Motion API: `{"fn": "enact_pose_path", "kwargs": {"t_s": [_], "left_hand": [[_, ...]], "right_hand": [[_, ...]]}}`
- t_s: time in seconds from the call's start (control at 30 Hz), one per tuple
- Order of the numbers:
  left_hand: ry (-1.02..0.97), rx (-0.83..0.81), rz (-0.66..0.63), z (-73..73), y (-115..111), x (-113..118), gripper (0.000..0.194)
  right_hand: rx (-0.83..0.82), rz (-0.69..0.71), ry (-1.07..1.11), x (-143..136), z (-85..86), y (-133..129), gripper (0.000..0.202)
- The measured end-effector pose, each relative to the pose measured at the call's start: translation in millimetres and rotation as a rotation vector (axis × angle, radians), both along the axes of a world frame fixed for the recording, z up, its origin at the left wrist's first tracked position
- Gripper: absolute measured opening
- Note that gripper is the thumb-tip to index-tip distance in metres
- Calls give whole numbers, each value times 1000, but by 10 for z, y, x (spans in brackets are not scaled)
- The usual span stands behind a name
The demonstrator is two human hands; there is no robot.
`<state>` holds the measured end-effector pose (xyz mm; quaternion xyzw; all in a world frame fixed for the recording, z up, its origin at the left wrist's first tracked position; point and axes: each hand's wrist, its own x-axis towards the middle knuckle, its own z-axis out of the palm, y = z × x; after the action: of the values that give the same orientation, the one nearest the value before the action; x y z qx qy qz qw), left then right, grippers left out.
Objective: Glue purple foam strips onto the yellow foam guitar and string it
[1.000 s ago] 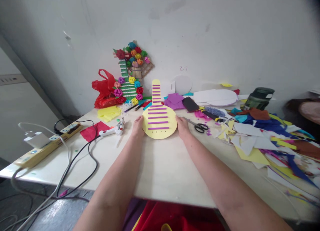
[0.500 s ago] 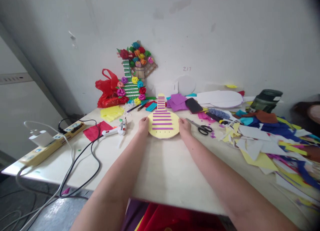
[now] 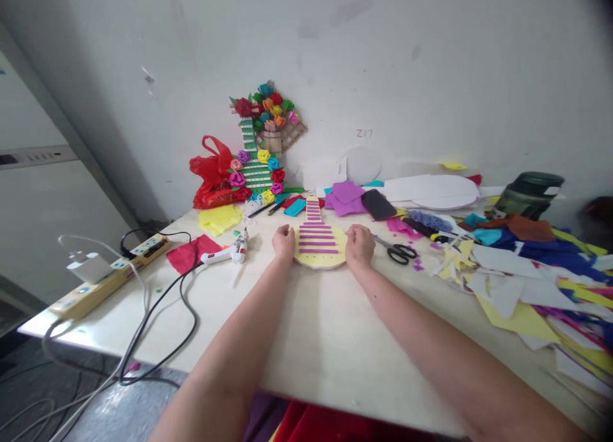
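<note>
A yellow guitar-shaped paper craft, with purple strips across its body and neck and small dark dots below them, is between my hands at the middle of the table. My left hand is curled closed at the left edge of its round body. Opposite, my right hand has its fingers bent closed around the right edge. Both thumbs and fingertips are partly hidden. Just right of my right hand lie black-handled scissors. To the left of my left hand rests a white glue gun.
A yellow power strip with a white charger and loose cables occupies the left side. Behind stand a green flower-decorated craft and a red plastic bag. Paper scraps pile up on the right, near a dark green bottle.
The guitar-shaped craft has tipped back and looks flatter. My hands have curled more and turned at its edges. The whole view has shifted slightly.
</note>
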<state>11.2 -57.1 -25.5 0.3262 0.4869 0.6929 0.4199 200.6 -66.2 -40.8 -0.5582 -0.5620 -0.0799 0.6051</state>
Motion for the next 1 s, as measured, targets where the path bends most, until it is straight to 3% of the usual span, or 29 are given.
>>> {"fn": "enact_pose_path", "kwargs": {"t_s": [0.07, 0.23, 0.4, 0.5, 0.63, 0.77, 1.0], "left_hand": [[136, 8, 137, 52, -46, 24, 7], [365, -10, 212, 204, -86, -14, 7], [552, -44, 389, 386, 36, -202, 14], [538, -60, 402, 458, 165, -330, 19], [509, -169, 320, 462, 366, -491, 21], [622, -249, 297, 403, 579, -638, 20], [789, -314, 426, 338, 923, -764, 15]], "right_hand": [[43, 29, -137, -67, 56, -94, 22], [70, 211, -435, -264, 202, -302, 20], [86, 343, -506, -357, 288, -356, 16], [112, 368, -517, -336, 332, -304, 15], [110, 348, -523, -284, 377, -216, 15], [113, 366, -549, -269, 364, -188, 15], [104, 405, -513, -292, 350, -259, 16]]}}
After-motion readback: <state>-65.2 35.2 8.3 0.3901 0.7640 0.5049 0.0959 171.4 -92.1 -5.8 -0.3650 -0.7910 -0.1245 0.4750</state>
